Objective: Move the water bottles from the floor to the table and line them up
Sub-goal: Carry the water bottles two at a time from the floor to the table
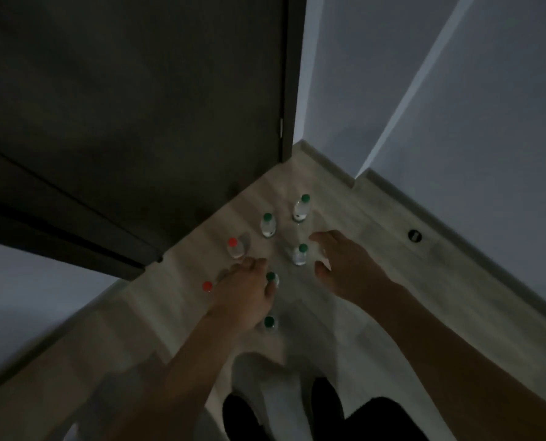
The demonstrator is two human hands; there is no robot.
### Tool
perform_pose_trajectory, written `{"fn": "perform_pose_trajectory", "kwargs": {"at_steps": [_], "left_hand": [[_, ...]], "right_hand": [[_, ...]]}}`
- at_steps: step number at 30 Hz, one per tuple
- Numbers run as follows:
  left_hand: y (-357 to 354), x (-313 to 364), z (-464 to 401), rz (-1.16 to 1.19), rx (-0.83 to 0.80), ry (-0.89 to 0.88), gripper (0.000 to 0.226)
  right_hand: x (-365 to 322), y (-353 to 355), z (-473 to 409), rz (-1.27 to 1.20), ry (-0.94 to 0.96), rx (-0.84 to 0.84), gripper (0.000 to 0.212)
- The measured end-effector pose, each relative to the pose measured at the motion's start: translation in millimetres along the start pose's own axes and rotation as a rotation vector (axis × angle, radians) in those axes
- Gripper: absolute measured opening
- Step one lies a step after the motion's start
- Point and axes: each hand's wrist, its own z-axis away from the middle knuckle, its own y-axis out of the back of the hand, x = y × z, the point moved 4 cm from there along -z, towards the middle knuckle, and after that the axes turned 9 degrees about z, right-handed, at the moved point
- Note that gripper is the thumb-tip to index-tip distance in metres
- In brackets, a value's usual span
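While both bare arms reach down over the pale wood-look floor (376, 256), seven small clear plastic water bottles stand there in a loose cluster, none yet on a bench, and no bench shows in this dim, soft view.

Going from the left: a red-capped bottle (207, 286) is half hidden beside the left hand (246, 294), and another red-capped bottle (235, 248) stands just past its fingertips. The left hand's grip is curled round the green-capped bottle (271, 278) at its neck, though whether it has closed tight I cannot tell. A further green-capped bottle (269, 323) sits by the wrist. Two more green caps, the middle bottle (267, 225) and the far bottle (301, 208), stand beyond. The right hand (344, 265) is spread wide and empty, cupped just beside the near-right green-capped bottle (300, 255).

Every bottle stands upright, long axis vertical, cap pointing up at the camera.

To do this well, I judge each hand should close low on the neck, lift straight up, and avoid brushing neighbours, which look light and easily toppled.
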Motion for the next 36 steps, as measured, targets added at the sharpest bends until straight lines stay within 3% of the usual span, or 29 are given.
{"fn": "perform_pose_trajectory", "kwargs": {"at_steps": [8,15,20,25,29,32,36], "left_hand": [[-252.7,-137.5,-112.1,0.051,-0.364,0.076,0.062],[-364.5,-169.9,-137.6,0.010,-0.393,0.008,0.088],[-363.1,-180.2,-142.1,-0.054,-0.232,-0.071,0.079],[-368.2,-206.4,-153.1,0.079,-0.196,-0.034,0.082],[-352.5,-223.9,-164.9,0.319,-0.011,-0.038,0.045],[-318.2,-222.7,-146.6,0.445,0.132,-0.051,0.021],[-226.2,-181.7,-106.9,0.596,0.320,0.025,0.027]], "right_hand": [[63.0,-274.8,-111.5,0.088,0.043,-0.156,0.060],[68.4,-381.3,-158.3,0.106,0.132,-0.211,0.062],[58.7,-393.2,-160.9,0.126,0.055,-0.191,0.050],[47.5,-407.2,-173.0,0.158,0.025,-0.200,0.039],[50.2,-407.3,-169.0,0.088,-0.058,-0.108,0.027],[58.1,-372.6,-147.9,0.025,-0.158,-0.031,0.029],[42.4,-272.0,-111.7,0.047,-0.203,-0.009,0.030]]}}
